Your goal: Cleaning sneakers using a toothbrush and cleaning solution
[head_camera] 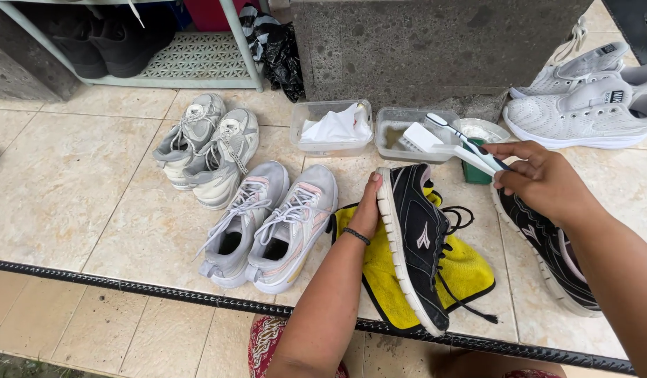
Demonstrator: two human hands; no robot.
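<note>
Black sneaker (416, 238), centre frame, on its side atop yellow cloth (470, 269); long axis runs top to bottom. Left hand (367, 210) grips its sole edge. Right hand (540, 178), upper right, closed on white brush (442, 143), prob. w/ a toothbrush; bristles point toward shoe's top end.

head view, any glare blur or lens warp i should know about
Head view: soft, even daylight, faint shadows, no real glare on the floor tiles; the black shoe and brush are sharp; wide-lens bending curves the dark floor strip toward the frame edges.
</note>
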